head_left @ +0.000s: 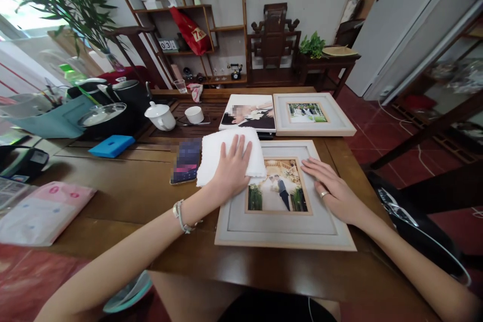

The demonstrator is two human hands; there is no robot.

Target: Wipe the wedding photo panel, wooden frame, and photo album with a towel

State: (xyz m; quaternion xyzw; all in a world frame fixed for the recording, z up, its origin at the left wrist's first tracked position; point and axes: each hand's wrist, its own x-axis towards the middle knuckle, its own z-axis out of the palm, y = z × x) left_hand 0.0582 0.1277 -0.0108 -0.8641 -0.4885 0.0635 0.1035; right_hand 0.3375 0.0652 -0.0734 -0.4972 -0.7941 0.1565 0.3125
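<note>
A white cloth [211,153] lies partly over the upper left corner of a picture frame [279,234] and partly on the table. My left hand [234,163] presses flat on this cloth, fingers spread, with a bracelet at the wrist. Inside the frame is a wedding photo [279,191] with a wide pale mat around it. My right hand [328,188], a ring on one finger, rests open on the frame's right side, its fingertips by the photo's edge. The cloth hides the frame's upper left part.
Behind stand another framed photo [317,123] and a photo panel [241,103]. A phone [185,161] lies left of the cloth. Farther left are a white lidded cup [160,116], a small white cup [194,114], a blue box [112,146] and a tissue pack [45,211].
</note>
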